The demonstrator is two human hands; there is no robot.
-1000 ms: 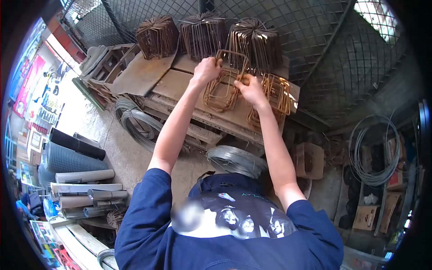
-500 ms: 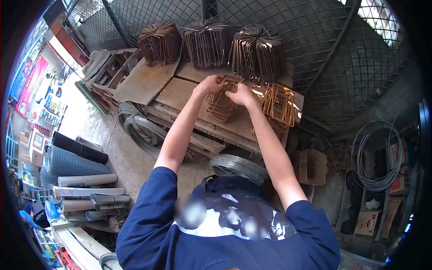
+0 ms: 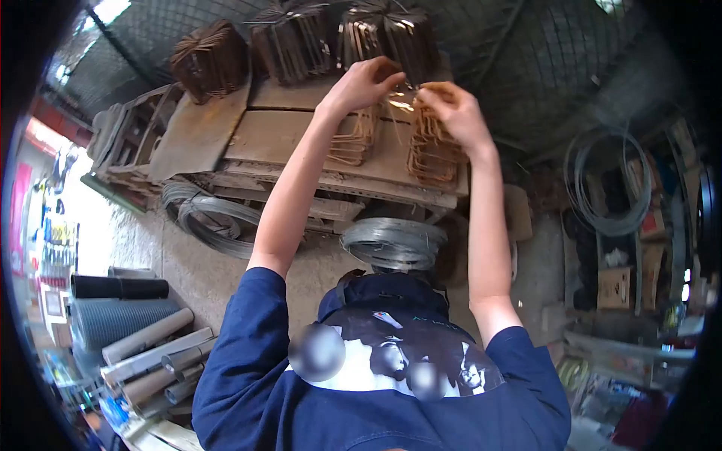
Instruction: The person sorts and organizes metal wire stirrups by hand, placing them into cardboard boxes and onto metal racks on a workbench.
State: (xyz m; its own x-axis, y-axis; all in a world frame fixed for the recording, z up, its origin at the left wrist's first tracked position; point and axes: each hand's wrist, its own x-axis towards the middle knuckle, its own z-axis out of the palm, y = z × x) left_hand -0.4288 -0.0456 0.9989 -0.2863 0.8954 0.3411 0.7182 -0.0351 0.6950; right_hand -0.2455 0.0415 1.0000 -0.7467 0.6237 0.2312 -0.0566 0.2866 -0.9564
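Note:
My left hand [image 3: 362, 89] is raised over the workbench, its thumb and fingers curled toward each other; what lies between them, if anything, is too small and blurred to tell. Below it rests a stack of rusty rectangular wire stirrups [image 3: 352, 141]. My right hand [image 3: 457, 114] has its thumb and fingertips brought together above a second stack of rusty stirrups [image 3: 432, 161], at the bench's right end. A thin light line, perhaps wire, shows between the two hands. The hands are apart from each other.
Three round bundles of bent rods, a left bundle [image 3: 210, 62], a middle bundle [image 3: 292, 45] and a right bundle [image 3: 387, 37], stand at the back of the workbench [image 3: 278, 143]. Wire coils [image 3: 395, 242] lie below its front edge. Mesh rolls [image 3: 124, 323] are at left.
Both hands have left the left stirrup stack and risen. My right hand has moved right, over the other stack. The view has shifted, so the bench appears higher and further left.

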